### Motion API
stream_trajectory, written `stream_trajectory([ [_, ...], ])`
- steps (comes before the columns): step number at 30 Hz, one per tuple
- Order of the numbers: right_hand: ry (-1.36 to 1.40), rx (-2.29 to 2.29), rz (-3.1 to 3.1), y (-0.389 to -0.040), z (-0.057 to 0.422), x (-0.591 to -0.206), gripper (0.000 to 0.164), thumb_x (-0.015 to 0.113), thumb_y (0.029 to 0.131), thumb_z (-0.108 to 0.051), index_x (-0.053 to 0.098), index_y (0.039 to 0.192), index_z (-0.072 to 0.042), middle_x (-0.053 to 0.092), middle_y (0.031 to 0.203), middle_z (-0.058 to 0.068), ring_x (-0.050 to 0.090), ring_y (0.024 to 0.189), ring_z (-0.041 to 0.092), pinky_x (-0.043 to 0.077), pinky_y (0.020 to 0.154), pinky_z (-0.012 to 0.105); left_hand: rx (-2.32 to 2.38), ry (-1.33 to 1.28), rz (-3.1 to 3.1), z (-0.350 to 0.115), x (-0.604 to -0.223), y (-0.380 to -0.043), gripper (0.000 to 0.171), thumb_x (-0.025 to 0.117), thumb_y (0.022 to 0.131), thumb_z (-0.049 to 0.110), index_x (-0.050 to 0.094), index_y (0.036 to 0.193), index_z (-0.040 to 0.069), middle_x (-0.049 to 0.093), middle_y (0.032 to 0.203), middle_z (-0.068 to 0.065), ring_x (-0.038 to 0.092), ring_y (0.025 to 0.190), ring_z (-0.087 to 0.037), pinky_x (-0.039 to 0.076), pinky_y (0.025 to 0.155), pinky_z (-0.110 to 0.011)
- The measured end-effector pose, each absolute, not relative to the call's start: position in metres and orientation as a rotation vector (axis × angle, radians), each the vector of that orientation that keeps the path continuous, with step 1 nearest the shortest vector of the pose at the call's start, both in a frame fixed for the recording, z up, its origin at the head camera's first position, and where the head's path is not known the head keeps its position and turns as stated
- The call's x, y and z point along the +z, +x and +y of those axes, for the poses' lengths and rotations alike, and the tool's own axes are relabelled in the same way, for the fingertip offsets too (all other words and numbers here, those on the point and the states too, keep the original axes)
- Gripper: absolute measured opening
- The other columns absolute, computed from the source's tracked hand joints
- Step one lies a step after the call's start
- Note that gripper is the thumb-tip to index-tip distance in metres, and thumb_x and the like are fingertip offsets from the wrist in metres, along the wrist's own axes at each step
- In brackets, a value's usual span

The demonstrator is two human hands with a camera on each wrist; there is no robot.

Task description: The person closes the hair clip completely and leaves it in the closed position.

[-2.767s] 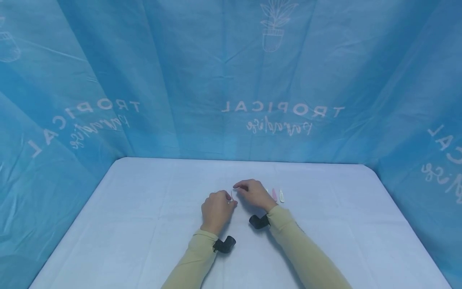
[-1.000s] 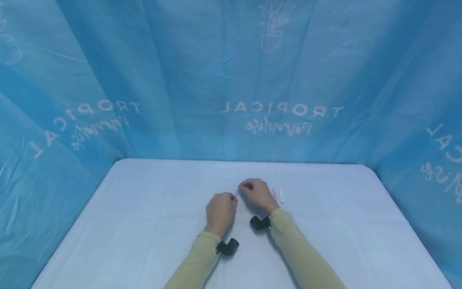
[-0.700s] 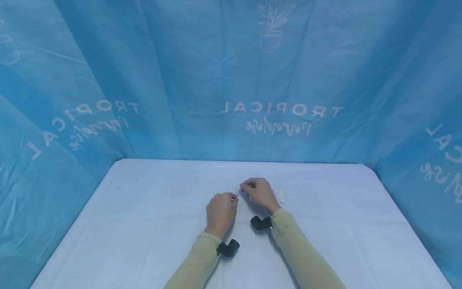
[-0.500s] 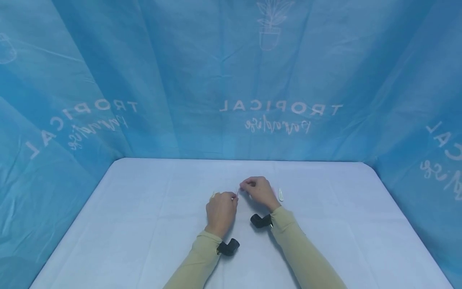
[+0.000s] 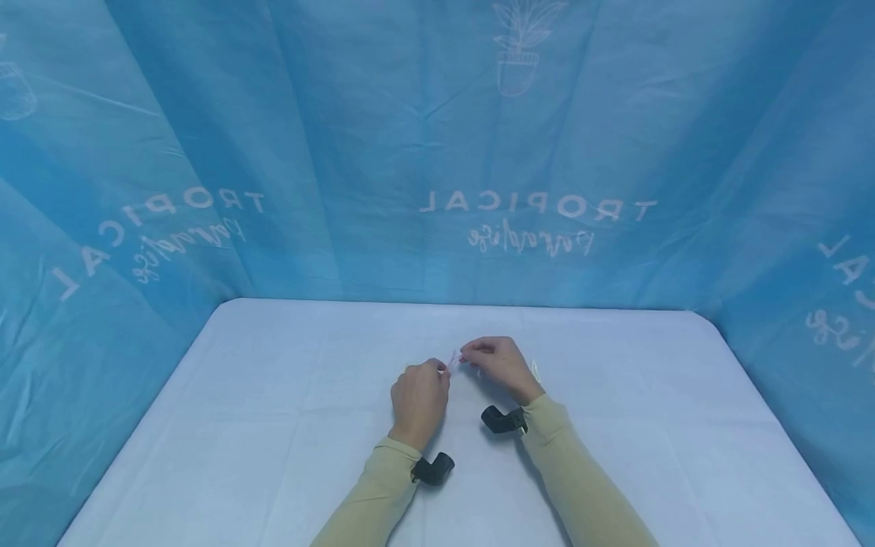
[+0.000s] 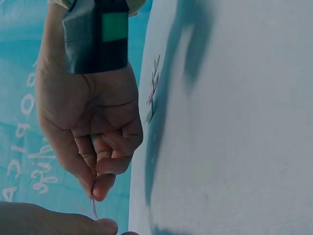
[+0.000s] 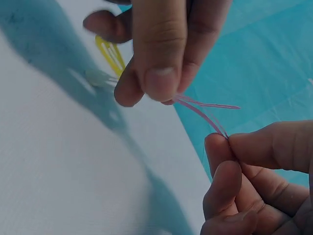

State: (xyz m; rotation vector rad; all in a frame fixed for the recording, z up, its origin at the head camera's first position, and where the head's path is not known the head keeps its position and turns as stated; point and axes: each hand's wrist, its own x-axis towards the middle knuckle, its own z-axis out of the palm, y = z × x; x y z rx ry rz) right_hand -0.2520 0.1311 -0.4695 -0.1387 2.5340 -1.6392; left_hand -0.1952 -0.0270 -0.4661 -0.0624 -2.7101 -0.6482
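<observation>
Pink hair clip [image 7: 204,117] spans your left hand [image 5: 418,399] and right hand [image 5: 500,363], both pinching it over the white counter [image 5: 273,425]; a yellow clip [image 7: 110,54] lies near your left.

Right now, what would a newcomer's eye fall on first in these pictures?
Probably first on the blue curtain with mirrored white TROPICAL lettering, behind and beside the white table. Next, over the table's far part, come the left hand and right hand, both pinching a thin pink piece. The right wrist view also shows a bright yellow clip at upper left.
</observation>
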Motion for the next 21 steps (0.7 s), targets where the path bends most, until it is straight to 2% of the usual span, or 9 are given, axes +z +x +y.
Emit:
stream_trajectory([
  [11,-0.149,-1.634,2.531,-0.2518,0.1327,-0.4726,0.019,0.070,0.093,-0.018,0.078,0.103,-0.004,0.074,0.088,0.004,0.062,0.078,0.016,0.044,0.067,0.029,-0.674,-0.050,-2.749,-0.0268,-0.4637,-0.1963,0.013,0.077,0.088,0.018,0.076,0.096,0.008,0.070,0.072,-0.003,0.062,0.058,-0.018,0.046,0.050,-0.032],
  [18,-0.207,-1.616,2.567,-0.2487,0.1289,-0.4700,0.027,0.071,0.093,-0.030,0.079,0.102,-0.007,0.074,0.087,0.006,0.061,0.075,0.017,0.044,0.067,0.030,-0.698,-0.052,-2.738,-0.0282,-0.4644,-0.1957,0.013,0.078,0.087,0.019,0.075,0.093,0.007,0.068,0.068,-0.002,0.060,0.056,-0.018,0.044,0.050,-0.033],
  [21,-0.246,-1.623,2.569,-0.2482,0.1292,-0.4701,0.029,0.072,0.093,-0.031,0.078,0.104,-0.005,0.074,0.085,0.008,0.061,0.074,0.017,0.043,0.065,0.030,-0.714,-0.064,-2.728,-0.0286,-0.4657,-0.1954,0.013,0.078,0.087,0.018,0.075,0.093,0.008,0.068,0.067,-0.001,0.060,0.055,-0.017,0.044,0.049,-0.032],
])
